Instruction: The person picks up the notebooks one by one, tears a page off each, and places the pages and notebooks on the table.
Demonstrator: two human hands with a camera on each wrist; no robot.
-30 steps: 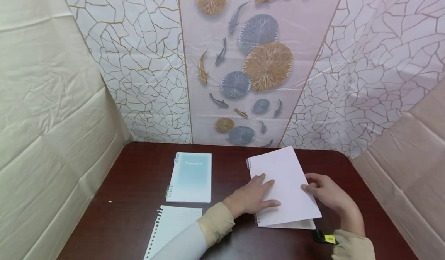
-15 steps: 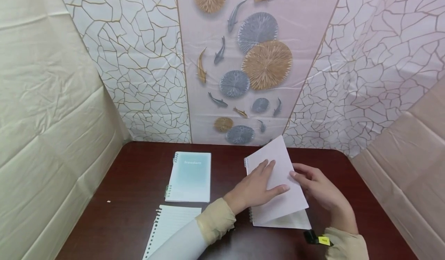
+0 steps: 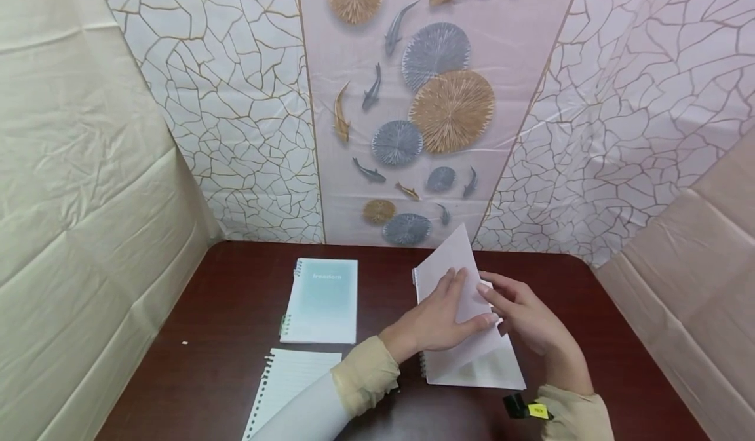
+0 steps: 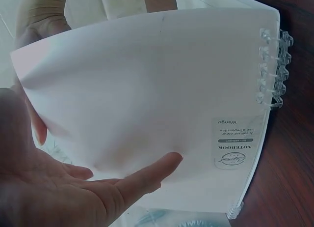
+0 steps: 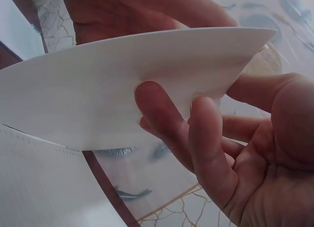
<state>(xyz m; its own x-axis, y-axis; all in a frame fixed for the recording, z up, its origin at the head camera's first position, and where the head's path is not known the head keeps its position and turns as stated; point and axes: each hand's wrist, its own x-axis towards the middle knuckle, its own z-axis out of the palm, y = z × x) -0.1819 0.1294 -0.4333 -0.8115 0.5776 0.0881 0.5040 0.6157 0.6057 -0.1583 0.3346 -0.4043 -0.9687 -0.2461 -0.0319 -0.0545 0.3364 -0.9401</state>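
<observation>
A white ring-bound notebook [image 3: 504, 365] lies at the table's right, its white cover [image 3: 451, 254] lifted and tilted up toward the binding on the left. A printed label [image 4: 233, 143] marks the cover near the clear plastic rings [image 4: 272, 70] in the left wrist view. My left hand [image 3: 433, 316] touches the cover's outer face with fingers spread and fairly straight. My right hand [image 3: 531, 313] pinches the cover's free edge, thumb outside and fingers against the inner face. Below the cover a white page [image 5: 49, 173] shows.
A blue-and-white spiral notebook [image 3: 324, 303] marked "freedom" lies to the left. Nearer me is a lined loose-leaf sheet [image 3: 295, 379], partly under my left forearm. A small white scrap [image 3: 185, 343] sits on the dark red table [image 3: 171, 388]. Patterned cloth [image 3: 253, 100] hangs behind.
The cover has risen further and swung left, uncovering more page beneath. My right hand has moved left with its edge; my left hand has stayed against the cover, shifting slightly.
</observation>
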